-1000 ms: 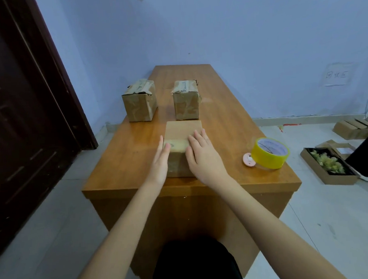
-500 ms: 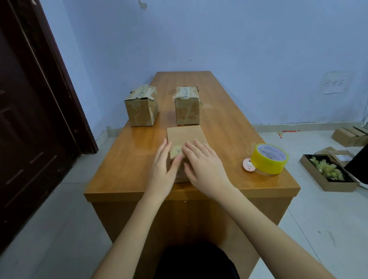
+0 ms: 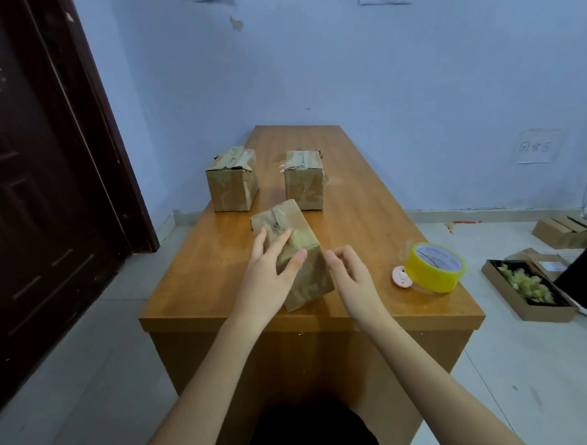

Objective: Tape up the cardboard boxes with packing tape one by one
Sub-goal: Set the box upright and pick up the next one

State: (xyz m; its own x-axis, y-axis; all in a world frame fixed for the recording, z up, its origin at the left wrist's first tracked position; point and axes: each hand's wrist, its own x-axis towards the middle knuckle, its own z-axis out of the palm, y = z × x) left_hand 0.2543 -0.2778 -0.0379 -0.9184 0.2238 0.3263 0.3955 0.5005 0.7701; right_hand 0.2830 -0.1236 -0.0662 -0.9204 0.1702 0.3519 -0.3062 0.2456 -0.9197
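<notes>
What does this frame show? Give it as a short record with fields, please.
Setting: wooden table by a blue wall
Box in work: near box, turned askew
Left hand: straight fingers resting on the near box
Right hand: beside the box, fingers loosely curled, contact unclear
Other boxes: left far box and right far box, both taped
Tape: yellow tape roll untouched on the table

free: gap between 2 far boxes | blocked right: tape roll

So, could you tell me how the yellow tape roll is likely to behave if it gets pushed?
The yellow tape roll lies on its side on the table, so it should slide rather than roll. It sits near the table's right edge, so a push might send it off.
</notes>
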